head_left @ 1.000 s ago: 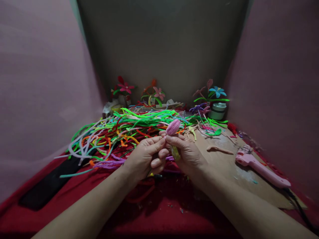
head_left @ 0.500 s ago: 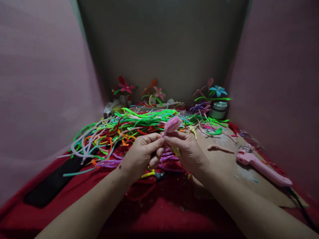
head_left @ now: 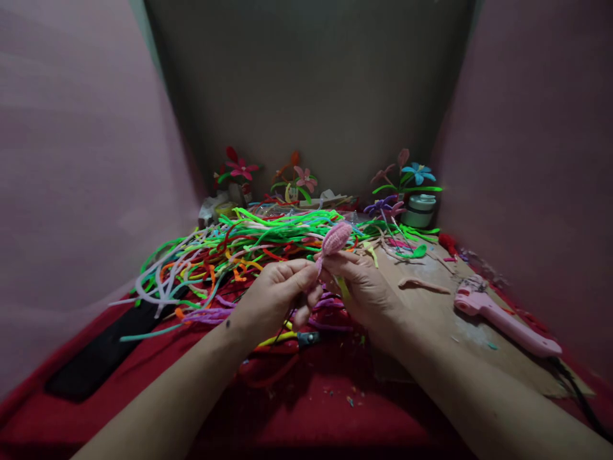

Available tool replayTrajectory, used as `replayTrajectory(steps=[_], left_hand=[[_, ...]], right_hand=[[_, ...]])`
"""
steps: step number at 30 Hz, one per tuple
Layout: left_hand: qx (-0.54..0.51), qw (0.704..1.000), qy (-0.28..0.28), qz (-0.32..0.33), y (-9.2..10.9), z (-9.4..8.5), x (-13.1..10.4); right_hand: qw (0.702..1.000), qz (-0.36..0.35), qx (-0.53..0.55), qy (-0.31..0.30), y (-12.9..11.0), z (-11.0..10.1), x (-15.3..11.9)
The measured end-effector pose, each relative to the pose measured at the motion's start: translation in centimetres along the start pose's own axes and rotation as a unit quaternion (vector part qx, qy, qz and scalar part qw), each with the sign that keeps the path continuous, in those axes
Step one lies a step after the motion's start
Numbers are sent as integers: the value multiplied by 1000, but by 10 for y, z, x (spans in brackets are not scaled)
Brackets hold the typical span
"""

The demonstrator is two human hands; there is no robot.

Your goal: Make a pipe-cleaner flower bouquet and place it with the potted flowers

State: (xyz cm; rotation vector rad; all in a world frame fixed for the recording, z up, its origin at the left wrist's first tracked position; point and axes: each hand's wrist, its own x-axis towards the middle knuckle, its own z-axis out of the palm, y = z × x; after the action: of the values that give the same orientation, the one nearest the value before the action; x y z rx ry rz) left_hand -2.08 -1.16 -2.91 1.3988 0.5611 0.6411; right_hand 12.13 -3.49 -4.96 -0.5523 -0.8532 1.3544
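A pink pipe-cleaner petal point(head_left: 336, 237), plump and bud-shaped, points up and to the right between my hands. My left hand point(head_left: 283, 287) is closed, with thumb and index finger pinching its twisted lower end. My right hand point(head_left: 358, 276) is closed on the petal just below its wide part, from the right side. Something yellow hangs beneath the right fingers, partly hidden. A pair of pliers or cutters with yellow handles point(head_left: 309, 338) lies on the red cloth below my hands.
Behind my hands spreads a heap of coloured pipe cleaners point(head_left: 268, 231). A pink glue gun point(head_left: 507, 322) rests on the brown board point(head_left: 431, 319) at right. A black phone-like slab point(head_left: 103, 351) lies left. Finished flowers point(head_left: 419, 172) and a lidded jar point(head_left: 421, 211) stand at the back.
The petal has turned more upright, and its twisted lower end now shows between my fingers. Both hands have shifted slightly and keep hold of it.
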Motion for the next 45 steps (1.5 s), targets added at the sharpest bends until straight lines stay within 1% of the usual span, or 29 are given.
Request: replayTrajectory(steps=[1,3,4,5,6,7,9,11,12,14,16,17,18,19,20,21,22,23,25,26,27,29,31,33,35,38,41,43,45], left_hand=[[84,994,51,40,-1,3,-1],[227,955,140,128,-4,7,-1],[270,935,169,159,-6,9,-1],[291,923,184,175,-7,9,-1],[289,923,186,172,-8,9,-1],[263,936,179,152,-7,9,-1],[154,974,142,87,-5,6,0],[14,997,75,20,-3,3,1],[-52,998,33,-9,-2,1,1],[-153,986,-50,-50,-2,-3,3],[-194,972,-108,-70,-3,-6,4],[-187,973,-115,-72,-3,-6,4],[-158,980,-102,-65,-4,-5,4],[-103,991,-70,-48,-4,-4,4],[-25,999,-21,-19,-5,-2,4],[67,997,37,26,-6,-1,3],[165,978,95,81,-8,0,3],[255,947,140,138,-10,1,3],[375,882,181,219,-14,1,3],[397,869,183,231,-14,1,3],[395,872,180,225,-14,2,3],[335,909,172,179,-12,3,3],[239,948,167,124,-7,4,3],[146,975,151,77,-3,5,3],[62,990,119,42,-1,3,3],[-55,997,45,-1,-1,-2,3],[-143,988,-39,-53,-6,-6,4],[-167,980,-73,-75,-8,-8,6],[-138,985,-73,-80,-8,-7,7]], right_hand=[[1000,-11,-6,15,1,0,0],[999,-23,-24,34,4,-1,1],[998,-25,-32,40,5,-2,1],[998,-25,-39,42,6,-2,1],[998,-25,-45,42,6,-3,1],[998,-22,-49,39,6,-3,1],[999,-5,-47,26,3,-3,2],[999,28,-33,8,0,-2,1],[999,47,-24,-3,-2,-2,1],[997,76,-7,-25,-5,0,0],[996,79,3,-37,-6,2,-1],[997,72,7,-33,-5,2,-1],[998,60,11,-21,-4,2,-1],[999,49,11,-6,-3,2,-1],[999,39,9,10,-1,1,0],[999,30,4,23,2,1,0],[999,22,-3,32,4,0,1],[999,14,-10,35,5,-1,1],[999,2,-20,34,8,-2,0],[999,-2,-23,31,8,-2,0],[999,-4,-29,27,8,-1,-1],[999,-10,-51,15,5,1,-3],[997,-23,-78,4,1,3,-6],[995,-25,-95,0,-2,5,-6],[996,-7,-87,-7,-3,4,-5],[999,35,-35,-13,-1,1,-2],[997,78,18,-23,5,-4,0],[994,94,40,-38,8,-6,1],[993,93,55,-36,11,-7,1]])
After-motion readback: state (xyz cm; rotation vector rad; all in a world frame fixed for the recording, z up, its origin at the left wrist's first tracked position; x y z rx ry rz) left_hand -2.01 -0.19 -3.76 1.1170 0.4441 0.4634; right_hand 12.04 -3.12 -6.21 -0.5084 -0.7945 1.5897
